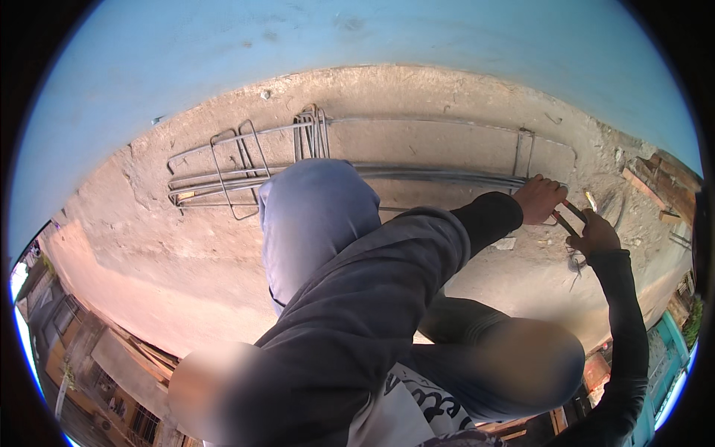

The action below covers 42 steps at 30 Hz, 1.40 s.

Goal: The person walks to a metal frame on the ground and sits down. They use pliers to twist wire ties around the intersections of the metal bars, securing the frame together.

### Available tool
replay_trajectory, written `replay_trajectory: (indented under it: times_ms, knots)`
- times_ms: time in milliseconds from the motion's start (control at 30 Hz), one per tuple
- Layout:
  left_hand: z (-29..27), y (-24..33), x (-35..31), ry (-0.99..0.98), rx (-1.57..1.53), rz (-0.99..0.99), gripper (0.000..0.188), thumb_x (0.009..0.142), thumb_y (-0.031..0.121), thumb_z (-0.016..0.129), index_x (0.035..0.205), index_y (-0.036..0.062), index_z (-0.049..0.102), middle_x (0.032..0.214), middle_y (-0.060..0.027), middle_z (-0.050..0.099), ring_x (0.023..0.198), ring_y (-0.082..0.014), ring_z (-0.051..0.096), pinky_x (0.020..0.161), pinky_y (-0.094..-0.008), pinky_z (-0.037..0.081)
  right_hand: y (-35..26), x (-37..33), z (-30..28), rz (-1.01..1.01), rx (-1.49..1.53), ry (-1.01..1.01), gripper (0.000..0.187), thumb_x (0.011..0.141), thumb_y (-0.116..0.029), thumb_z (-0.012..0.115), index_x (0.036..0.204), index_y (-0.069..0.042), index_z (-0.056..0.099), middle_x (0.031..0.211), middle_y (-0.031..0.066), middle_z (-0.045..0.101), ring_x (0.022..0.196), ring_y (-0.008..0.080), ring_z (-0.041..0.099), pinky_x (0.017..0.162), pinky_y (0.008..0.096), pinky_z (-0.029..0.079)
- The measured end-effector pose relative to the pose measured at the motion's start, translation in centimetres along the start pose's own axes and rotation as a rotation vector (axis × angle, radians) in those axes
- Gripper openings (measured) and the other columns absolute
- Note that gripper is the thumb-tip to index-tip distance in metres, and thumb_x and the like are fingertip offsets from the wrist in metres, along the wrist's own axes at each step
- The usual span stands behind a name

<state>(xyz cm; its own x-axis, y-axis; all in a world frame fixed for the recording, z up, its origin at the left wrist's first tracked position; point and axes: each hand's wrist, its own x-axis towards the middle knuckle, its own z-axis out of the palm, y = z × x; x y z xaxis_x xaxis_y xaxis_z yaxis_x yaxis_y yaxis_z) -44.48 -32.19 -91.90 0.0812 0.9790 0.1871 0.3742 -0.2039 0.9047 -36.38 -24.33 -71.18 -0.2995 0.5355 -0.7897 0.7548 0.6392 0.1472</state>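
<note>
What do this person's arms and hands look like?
The left hand and right hand are bare, without gloves. A loose dark grey sleeve covers a snug black undersleeve on the left; the right forearm wears a fitted black sleeve.

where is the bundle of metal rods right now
In the head view, the rod bundle crosses the upper middle, passing beyond the light-blue knee; its right end is beside the left hand.

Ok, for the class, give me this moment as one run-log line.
left hand: at right end of metal rods | right hand: gripping dark bars | metal loops: left of both hands
</note>
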Motion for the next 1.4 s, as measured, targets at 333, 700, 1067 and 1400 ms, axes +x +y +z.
replay_trajectory:
  times_ms: [333, 700, 1067, 1400]
  knots:
    - [-2.2, 0.2, -0.1, 0.093, -0.022, 0.039, 0.035, 0.084, 0.015, 0.071, 0.115, 0.0044, 0.059, 0.112, -0.015, 0.064, 0.119, -0.0294, 0.055, 0.096, -0.0426, 0.04, 2.9, 2.4, 1.5, 0.225, 0.291, -0.094, 0.034, 0.094, -0.037, 0.069, 0.084, -0.004, 0.065, 0.067, 0.0142, 0.066, 0.06, 0.0278, 0.069, 0.055, 0.042, 0.054]
    - [-0.6, -0.4, -0.3, -0.089, -0.049, 0.005, 0.028, 0.079, 0.006, 0.071, 0.105, 0.0075, 0.062, 0.105, -0.0133, 0.068, 0.103, -0.0355, 0.063, 0.089, -0.046, 0.043, 0.1, -1.0, 4.7, -0.154, -0.153, 0.423, 0.043, 0.086, -0.038, 0.076, 0.099, 0.001, 0.064, 0.078, 0.0156, 0.069, 0.065, 0.0328, 0.071, 0.061, 0.0419, 0.058]
    - [-2.2, 0.8, -0.2, 0.351, 0.338, 0.16, 0.052, 0.081, 0.012, 0.069, 0.132, 0.0076, 0.059, 0.127, -0.0151, 0.06, 0.126, -0.032, 0.05, 0.109, -0.0543, 0.03, 7.2, -1.4, 8.2, 0.106, 1.695, -0.539, 0.04, 0.094, -0.027, 0.056, 0.121, 0.002, 0.062, 0.076, 0.0142, 0.069, 0.058, 0.0265, 0.069, 0.059, 0.043, 0.06]
    - [-4.0, 4.3, 0.6, -0.05, -0.816, -0.729, 0.041, 0.106, 0.031, 0.052, 0.112, -0.0087, 0.062, 0.086, -0.0173, 0.071, 0.072, -0.0234, 0.072, 0.067, -0.0383, 0.056, 1.5, -2.6, 11.9, 0.095, 1.845, -0.168, 0.05, 0.094, -0.026, 0.06, 0.138, -0.002, 0.054, 0.09, 0.0162, 0.07, 0.07, 0.0275, 0.071, 0.065, 0.0387, 0.061]
